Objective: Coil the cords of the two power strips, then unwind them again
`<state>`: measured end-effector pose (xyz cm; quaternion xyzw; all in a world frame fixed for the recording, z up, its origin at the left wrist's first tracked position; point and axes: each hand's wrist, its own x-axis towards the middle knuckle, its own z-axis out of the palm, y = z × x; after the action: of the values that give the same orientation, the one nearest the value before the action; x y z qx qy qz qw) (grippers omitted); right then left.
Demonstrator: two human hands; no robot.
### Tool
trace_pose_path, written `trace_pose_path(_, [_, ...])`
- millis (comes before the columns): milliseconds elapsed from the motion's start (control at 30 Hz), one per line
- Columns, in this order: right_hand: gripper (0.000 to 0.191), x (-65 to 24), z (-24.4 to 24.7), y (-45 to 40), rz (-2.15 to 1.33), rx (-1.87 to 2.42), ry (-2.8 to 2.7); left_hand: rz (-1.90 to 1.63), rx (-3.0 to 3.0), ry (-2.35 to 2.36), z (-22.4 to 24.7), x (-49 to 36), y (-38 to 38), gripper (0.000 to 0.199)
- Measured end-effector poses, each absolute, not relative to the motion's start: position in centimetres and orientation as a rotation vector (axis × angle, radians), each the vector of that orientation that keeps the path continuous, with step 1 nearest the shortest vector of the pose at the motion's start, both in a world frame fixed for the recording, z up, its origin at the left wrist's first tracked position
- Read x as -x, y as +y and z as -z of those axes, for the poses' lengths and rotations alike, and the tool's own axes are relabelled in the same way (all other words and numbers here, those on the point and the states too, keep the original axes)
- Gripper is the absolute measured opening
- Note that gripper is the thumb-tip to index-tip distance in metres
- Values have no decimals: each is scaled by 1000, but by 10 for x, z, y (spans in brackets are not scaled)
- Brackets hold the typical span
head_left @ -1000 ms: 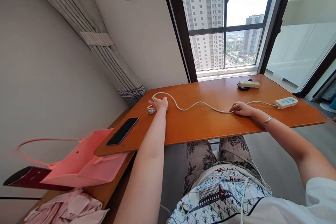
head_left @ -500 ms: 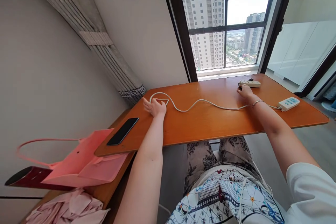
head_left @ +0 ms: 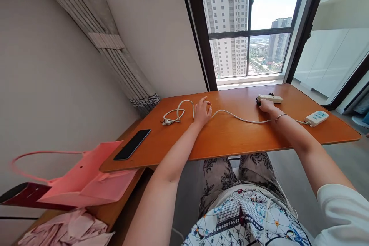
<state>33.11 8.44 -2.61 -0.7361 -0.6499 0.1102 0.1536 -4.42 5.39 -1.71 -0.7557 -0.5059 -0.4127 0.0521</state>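
Note:
Over the middle of a white power cord (head_left: 238, 117), my left hand (head_left: 202, 112) is open, its fingers apart. The cord's loop and plug (head_left: 168, 122) lie on the orange-brown table (head_left: 230, 140) to the left of that hand. My right hand (head_left: 266, 106) is closed at the left end of a narrow white power strip (head_left: 273, 99) near the far edge. A black cord or plug (head_left: 258, 102) shows beside its fingertips. The cord passes by my right forearm to a wider white power strip (head_left: 316, 118) at the right, lying flat.
A dark phone (head_left: 132, 144) lies on the table's left part. Lower left, a pink bag (head_left: 83, 178) and pink cloth (head_left: 69, 228) rest on a wooden surface beside a dark red object (head_left: 25, 196). A window (head_left: 249, 32) and curtain (head_left: 123, 69) stand behind.
My left hand has moved right, off the cord's coiled end, uncovering the plug. My right hand and the narrow power strip have shifted slightly left and nearer.

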Motion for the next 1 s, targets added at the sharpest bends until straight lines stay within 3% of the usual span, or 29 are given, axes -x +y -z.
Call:
trace_pose_path(133, [39,-291,25,69,-445,1745,-2019,1252,2587,-1517,21,2,46,21])
trace_pose_path(333, [38,-266,16,64,-563,1261,-2184,1061,2885,-1593,32,-41,33,46])
trace_pose_path(600, [73,-309,18,66,-359,1597,-2248,839,2933,-1552,45,-42,32,45])
trace_pose_path(700, [73,-310,18,60,-307,1667,-2261,807,2897,-1526,44,-44,29,29])
trace_pose_path(833, [72,-316,3,50,-167,1654,-2211,1186,2829,-1502,31,-39,32,13])
trace_pose_path(1000, [73,-344,-34,41,85,1448,-1924,2205,2461,-1570,-4,-20,45,16])
